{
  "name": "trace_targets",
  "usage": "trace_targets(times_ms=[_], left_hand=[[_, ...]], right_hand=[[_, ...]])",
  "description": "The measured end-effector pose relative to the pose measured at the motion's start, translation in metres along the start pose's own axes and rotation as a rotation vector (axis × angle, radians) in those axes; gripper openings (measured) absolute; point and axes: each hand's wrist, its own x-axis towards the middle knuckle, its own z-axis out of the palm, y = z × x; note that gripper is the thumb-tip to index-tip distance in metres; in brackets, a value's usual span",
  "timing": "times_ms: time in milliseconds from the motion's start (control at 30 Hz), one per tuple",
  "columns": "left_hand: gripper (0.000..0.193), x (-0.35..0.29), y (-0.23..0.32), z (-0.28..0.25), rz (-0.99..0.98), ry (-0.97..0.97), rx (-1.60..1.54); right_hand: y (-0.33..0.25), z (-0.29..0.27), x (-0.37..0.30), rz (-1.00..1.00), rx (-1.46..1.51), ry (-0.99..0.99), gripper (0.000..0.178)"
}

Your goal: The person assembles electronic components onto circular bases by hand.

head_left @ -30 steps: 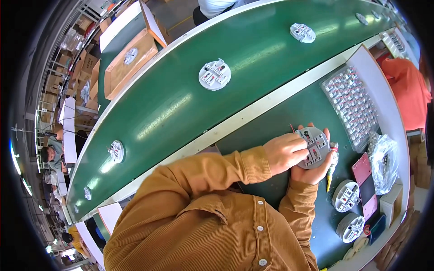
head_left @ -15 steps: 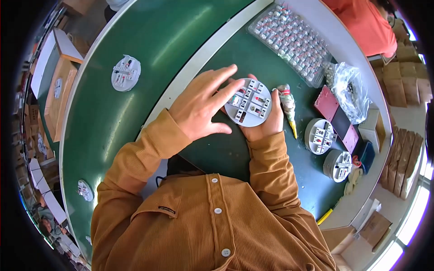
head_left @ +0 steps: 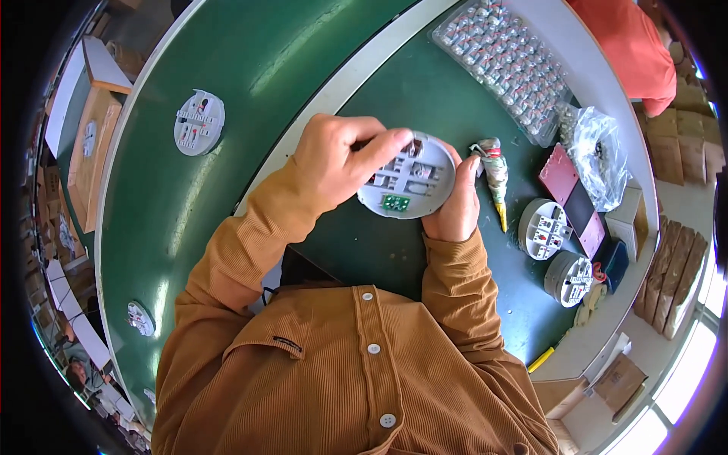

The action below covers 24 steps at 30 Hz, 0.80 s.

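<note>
A round light-grey plastic disc [head_left: 436,199] is held between my two hands, tilted. The face in view has moulded slots, small metal-looking parts and a little green circuit board [head_left: 395,202] near its lower edge. My right hand [head_left: 456,211] is closed round the disc's right rim, most of its fingers hidden behind it. My left hand [head_left: 334,158] is closed at the upper left rim, thumb laid across the edge and fingers curled. Just right of my right hand lies a tool with a tape-wrapped handle [head_left: 494,168] and a yellow tip.
Right of the tool are two more round grey assemblies [head_left: 540,241], a pink and black flat block [head_left: 570,199] and a clear plastic bag [head_left: 595,163]. A tray of small parts [head_left: 508,64] sits at the back. Left, a green conveyor belt [head_left: 250,114] carries similar discs [head_left: 199,125]. Someone in a red top [head_left: 629,57] is beyond.
The disc has been turned over, so a different face with the green circuit board shows. My left hand has gone from spread fingers to a closed grip on the rim.
</note>
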Motion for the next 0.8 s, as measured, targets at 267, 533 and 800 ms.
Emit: trace_targets(times_ms=[267,533,800], left_hand=[[0.059,0.014,-0.016,0.009,-0.239,0.053,-0.104],[0.062,0.016,-0.034,0.008,-0.245,0.045,-0.093],[0.064,0.017,-0.036,0.010,-0.260,0.055,-0.095]], right_hand=[[0.003,-0.007,0.007,0.029,-0.003,-0.003,0.064],[0.003,-0.008,0.010,0.065,0.058,-0.015,0.060],[0.005,-0.012,0.013,0.074,0.099,-0.051,0.059]])
